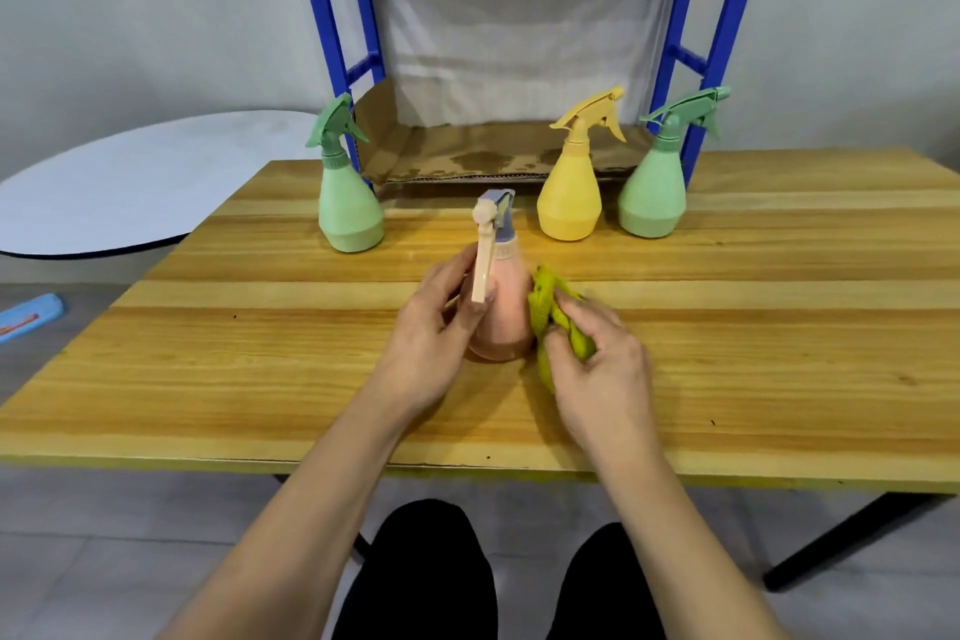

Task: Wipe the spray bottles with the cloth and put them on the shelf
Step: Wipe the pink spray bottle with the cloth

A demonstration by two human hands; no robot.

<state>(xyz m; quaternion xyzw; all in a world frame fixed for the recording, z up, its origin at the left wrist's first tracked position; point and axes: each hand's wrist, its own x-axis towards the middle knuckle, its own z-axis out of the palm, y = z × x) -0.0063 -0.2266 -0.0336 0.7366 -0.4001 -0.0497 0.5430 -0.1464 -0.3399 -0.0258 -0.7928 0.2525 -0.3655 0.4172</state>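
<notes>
Early in the job, by the look of it. Pink bottle [501, 307] standing near the middle of the wooden table [779, 327], nozzle pointing back toward the person. Left hand [431, 327] curled round its left side, thumb up by the trigger, steadying it. Right hand [597, 353] closed on a bunched yellow-green cloth [545, 307], pressing it against the bottle's right flank. Wiping under way on this one, then; hard to tell how much of its surface is covered.

Three more waiting at the far edge: a green bottle [348, 203] to the left, a yellow bottle [571, 192] right of centre, a second green bottle [654, 192] just beside that. No sign either way of these being cleaned.

Blue shelf [332, 42] just behind the table, lower level lined with stained cardboard [467, 156] and holding no bottles. So probably four still to shelve, at least three likely still to wipe.
</notes>
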